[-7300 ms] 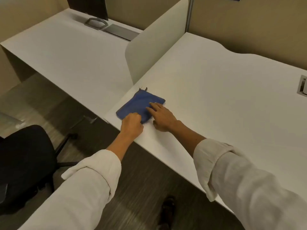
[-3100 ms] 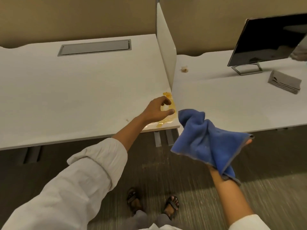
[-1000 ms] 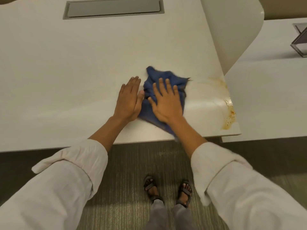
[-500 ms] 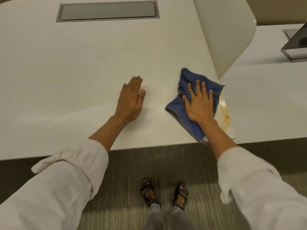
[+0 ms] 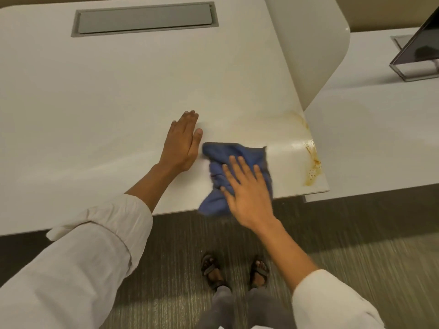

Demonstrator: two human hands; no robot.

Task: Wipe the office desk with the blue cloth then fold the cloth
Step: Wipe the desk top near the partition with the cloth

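Observation:
A crumpled blue cloth (image 5: 234, 154) lies on the white office desk (image 5: 107, 96) near its front edge, with one corner hanging over the edge. My right hand (image 5: 248, 189) presses flat on the cloth, fingers spread. Flat on the bare desk just left of the cloth rests my left hand (image 5: 181, 143), holding nothing. An orange-brown stain (image 5: 312, 162) runs along the desk's right front corner, right of the cloth.
A white divider panel (image 5: 308, 43) stands at the desk's right side. Beyond it is a second desk (image 5: 380, 138) with a monitor (image 5: 420, 48). A grey cable hatch (image 5: 145, 19) sits at the back. My sandalled feet (image 5: 235, 271) stand on the carpet below.
My right hand has slid the cloth left and toward the front edge, away from the stain. The left hand has stayed flat in place.

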